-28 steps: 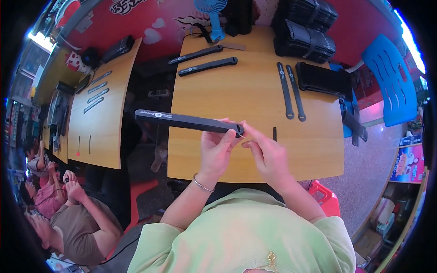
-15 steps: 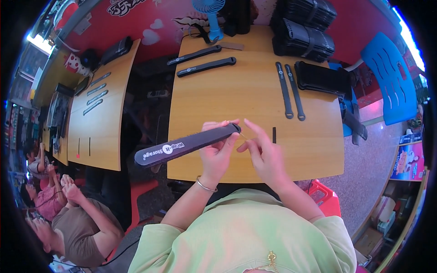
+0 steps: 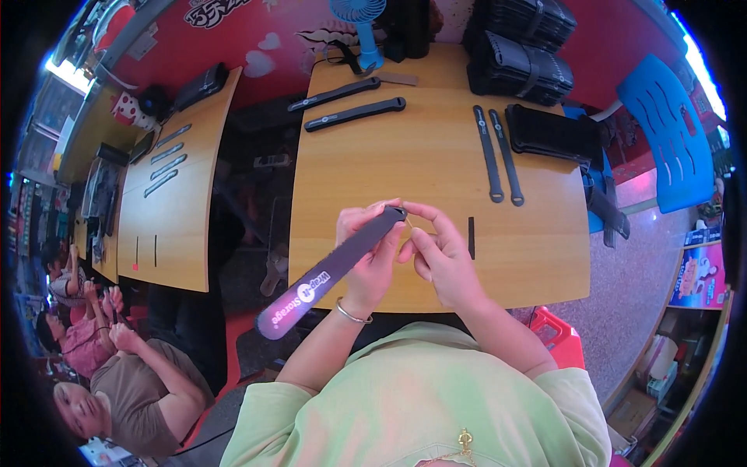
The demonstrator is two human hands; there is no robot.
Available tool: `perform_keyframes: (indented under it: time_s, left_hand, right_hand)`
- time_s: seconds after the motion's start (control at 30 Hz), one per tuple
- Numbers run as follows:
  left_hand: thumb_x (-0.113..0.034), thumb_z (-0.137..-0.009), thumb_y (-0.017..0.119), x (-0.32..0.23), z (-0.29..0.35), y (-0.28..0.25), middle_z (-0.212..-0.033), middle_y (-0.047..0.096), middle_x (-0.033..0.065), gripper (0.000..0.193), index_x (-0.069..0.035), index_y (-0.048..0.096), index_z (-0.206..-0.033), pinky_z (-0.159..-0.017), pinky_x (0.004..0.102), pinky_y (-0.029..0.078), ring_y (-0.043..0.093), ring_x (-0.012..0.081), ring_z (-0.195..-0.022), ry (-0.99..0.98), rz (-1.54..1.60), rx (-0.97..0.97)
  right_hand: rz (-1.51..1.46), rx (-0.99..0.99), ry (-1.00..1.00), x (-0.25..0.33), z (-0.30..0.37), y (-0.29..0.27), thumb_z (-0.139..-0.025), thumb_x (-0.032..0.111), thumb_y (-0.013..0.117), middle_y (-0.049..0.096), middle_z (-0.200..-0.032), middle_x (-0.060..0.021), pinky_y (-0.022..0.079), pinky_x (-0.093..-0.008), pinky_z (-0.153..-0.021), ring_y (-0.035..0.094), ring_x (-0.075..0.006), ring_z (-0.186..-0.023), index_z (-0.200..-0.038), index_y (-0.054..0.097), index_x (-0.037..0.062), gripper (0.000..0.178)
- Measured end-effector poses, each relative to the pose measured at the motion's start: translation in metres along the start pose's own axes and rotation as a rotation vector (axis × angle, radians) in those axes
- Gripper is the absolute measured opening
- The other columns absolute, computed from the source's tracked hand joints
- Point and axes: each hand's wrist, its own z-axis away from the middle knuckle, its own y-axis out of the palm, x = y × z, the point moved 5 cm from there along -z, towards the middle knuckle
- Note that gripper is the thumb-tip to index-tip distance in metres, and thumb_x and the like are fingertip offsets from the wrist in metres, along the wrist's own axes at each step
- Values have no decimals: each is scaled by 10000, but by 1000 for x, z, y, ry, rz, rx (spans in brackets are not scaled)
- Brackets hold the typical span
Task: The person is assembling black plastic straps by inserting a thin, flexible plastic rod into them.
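The strap looks matt and cloth-like, rough along its edge; the surface is smooth, wood-grained. Right of the surface, a smooth plastic chair; on the surface's near side, a shiny metal bracelet and matt cloth shirt.

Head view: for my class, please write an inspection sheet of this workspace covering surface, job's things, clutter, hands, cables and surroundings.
Surface: light wooden table.
Job's things: held long black strap; two thicker straps at far left, two slim straps and a short black strip at right.
Clutter: blue fan at the far edge; bound black stack and black pile at far right.
Left hand: closed on the held strap.
Right hand: by a thin yellowish strand; grip unclear.
Cables: dark cable, lower left.
Surroundings: second table and co-worker in brown left; blue chair right.
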Motion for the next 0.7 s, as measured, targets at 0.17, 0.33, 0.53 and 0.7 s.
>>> perform_keyframes:
  time_s: [0.17,0.33,0.53,0.7]
  left_hand:
    - [69,-813,621,3,-4,-4,-1016,546,76,292,-17,516,-1071,-797,258,486,589,163,-961,-200,86,40]
    - [33,-823,633,15,-10,-13,-1004,575,72,326,6,505,-1121,-845,282,492,590,154,-951,-487,307,116]
    - [43,-828,620,3,-9,-4,-1015,576,84,330,-10,494,-1128,-840,291,495,593,167,-960,-232,224,-7]
    - [40,-830,616,4,-8,-8,-1019,576,102,375,-21,456,-1164,-831,291,500,598,190,-967,-228,96,89]
  right_hand:
    - [528,-127,-334,11,1,-1,-921,26,467,625,-681,-46,357,-202,-459,476,-45,-491,-1207,504,103,298]
    - [703,-125,-376,19,1,1,-912,19,480,634,-683,-46,370,-214,-475,503,-52,-517,-1173,524,100,277]
    - [190,-27,-138,11,-5,7,-938,47,454,637,-712,-47,326,-192,-444,439,-12,-484,-1152,509,64,222]
    - [182,-7,-140,12,-11,4,-962,85,415,612,-727,-75,299,-169,-414,405,-21,-468,-1164,491,57,218]
